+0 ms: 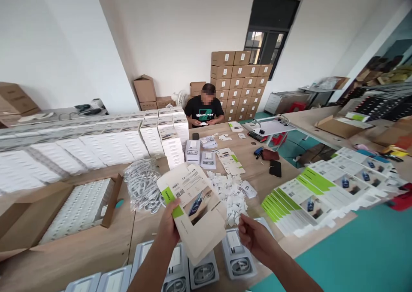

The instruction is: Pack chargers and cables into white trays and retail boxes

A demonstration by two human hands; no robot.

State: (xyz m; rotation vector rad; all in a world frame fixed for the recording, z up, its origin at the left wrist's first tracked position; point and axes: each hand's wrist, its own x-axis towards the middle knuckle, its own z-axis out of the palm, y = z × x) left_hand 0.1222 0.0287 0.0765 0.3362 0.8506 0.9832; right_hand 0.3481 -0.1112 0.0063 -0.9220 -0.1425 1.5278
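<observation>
My left hand (168, 224) grips a flat, unfolded white and green printed carton (189, 189) by its left edge, tilted above the table. Its printed side, with a picture of a blue device, faces up. To the right, the fingers of my right hand (252, 238) are pinched together; what they hold, if anything, is too small to make out. Just beyond that hand lies a heap of small white paper pieces (232, 197). Below my hands stand pale plastic trays (240, 264) with coiled cables and white adapters in them.
Fanned flat cartons (289, 197) cover the right side. On the left are a bag of white cables (144, 184), an open cardboard box (111, 202) of white parts and stacked white boxes (138, 141). A co-worker (204, 107) sits opposite. A black phone (275, 168) lies beyond.
</observation>
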